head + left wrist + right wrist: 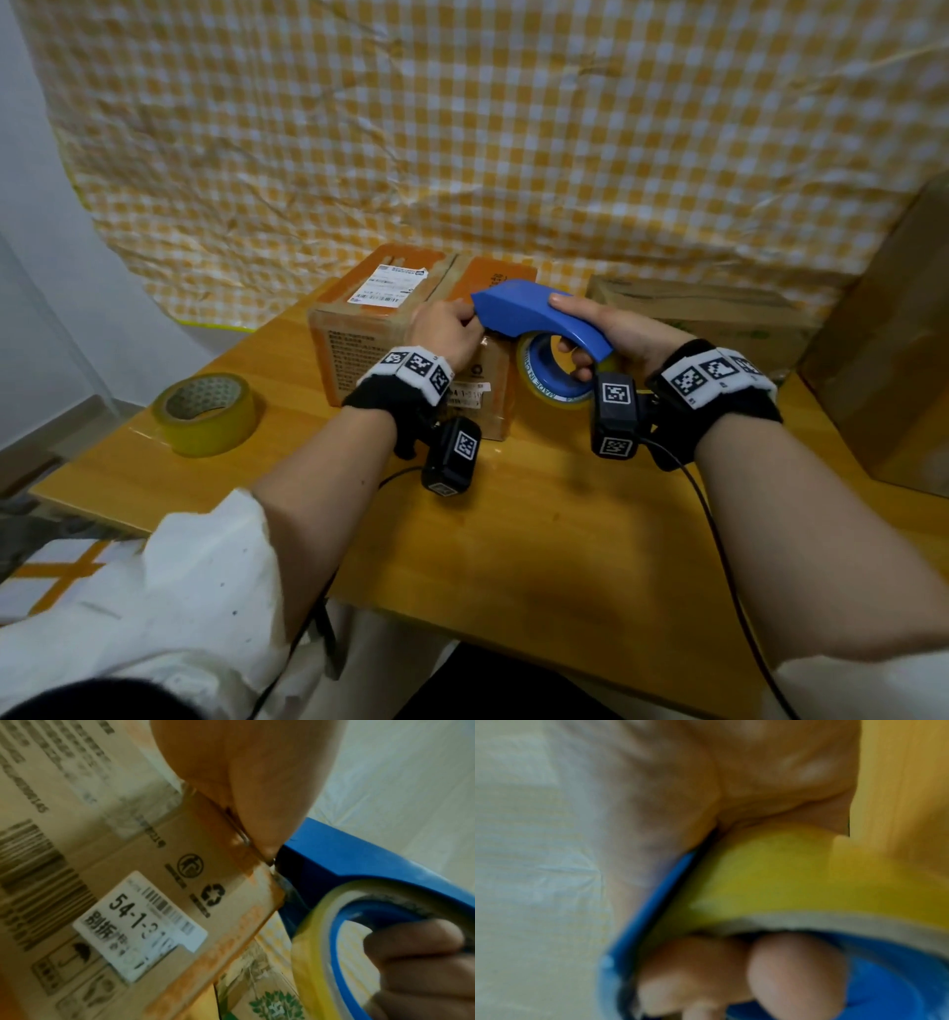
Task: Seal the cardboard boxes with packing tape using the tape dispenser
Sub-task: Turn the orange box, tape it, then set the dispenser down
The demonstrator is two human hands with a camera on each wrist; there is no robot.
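A cardboard box (385,329) with a white shipping label stands in the middle of the wooden table (513,514). My right hand (570,329) grips the blue tape dispenser (539,313), thumb on top and fingers through the core of its yellowish tape roll (554,380), holding it over the box's right end. My left hand (470,321) is curled at the dispenser's nose. In the left wrist view its fingertips (257,825) pinch together at the box's top edge (246,850), right against the dispenser's nose (334,858); the clear tape end there is barely visible.
A spare tape roll (205,413) lies flat at the table's left. A low brown box (708,313) sits at the back right, and a tall carton (893,349) stands at the right edge. A yellow checked cloth (462,128) hangs behind.
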